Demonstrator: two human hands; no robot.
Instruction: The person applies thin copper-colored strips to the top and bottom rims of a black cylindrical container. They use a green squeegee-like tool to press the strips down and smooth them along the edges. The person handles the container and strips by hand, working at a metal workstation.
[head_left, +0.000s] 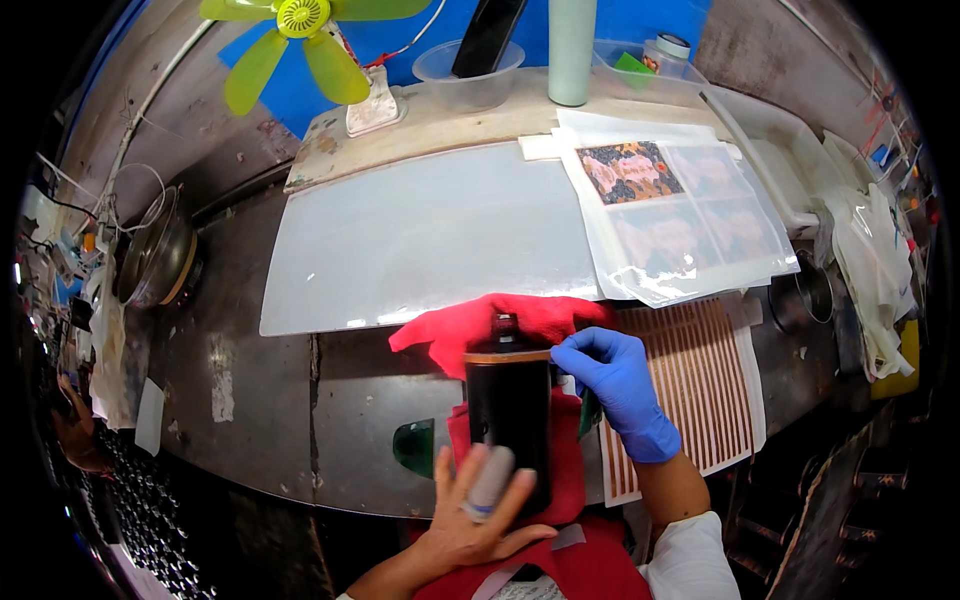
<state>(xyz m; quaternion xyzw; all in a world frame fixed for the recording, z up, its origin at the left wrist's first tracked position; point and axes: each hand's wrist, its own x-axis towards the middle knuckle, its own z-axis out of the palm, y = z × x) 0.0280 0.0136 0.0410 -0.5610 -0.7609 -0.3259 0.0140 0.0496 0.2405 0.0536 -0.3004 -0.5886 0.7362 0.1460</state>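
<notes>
Yellow-green fan (300, 30), clear tub (467, 72), pale cylinder (571, 50), translucent white sheet (430, 235), metal bowl (155, 250) on steel counter (250, 400).

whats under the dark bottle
A red cloth spreads beneath and behind the dark bottle, held by the left hand and gloved right hand. What lies under that cloth is covered.

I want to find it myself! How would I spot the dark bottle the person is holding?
Look at the grey metal worktop and follow it to the near edge, where a red cloth lies. The dark bottle stands up between the bare left hand and the blue-gloved right hand. Nothing else beside it is tall and nearly black, with a thin orange strip near its top.
</notes>
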